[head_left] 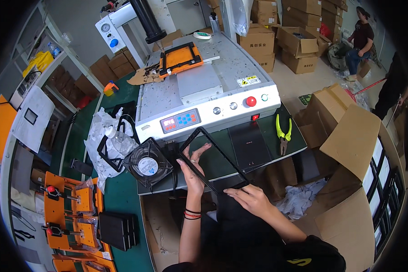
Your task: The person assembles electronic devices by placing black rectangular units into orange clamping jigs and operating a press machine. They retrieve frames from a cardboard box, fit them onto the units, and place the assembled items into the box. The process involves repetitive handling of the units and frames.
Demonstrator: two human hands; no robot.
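Note:
A thin black rectangular frame [224, 155] is held up tilted in front of me, with its middle open. My left hand [193, 176] grips the frame's left side, thumb and fingers spread around it. At the lower right corner, my right hand [253, 199] pinches the frame between thumb and fingers. Just left of my left hand stands a black square fan [148, 165]. A flat black panel [250, 144] lies on the green bench beyond the frame, and yellow-green pliers [283, 134] lie to its right.
A grey bench machine [167, 102] with knobs and a red button carries an orange fixture [181, 59] holding a black frame. Left are a clear bottle [119, 139], orange clamp fixtures [70, 201] and stacked black pieces [118, 230]. Open cardboard boxes [351, 145] stand right; two people are farther off.

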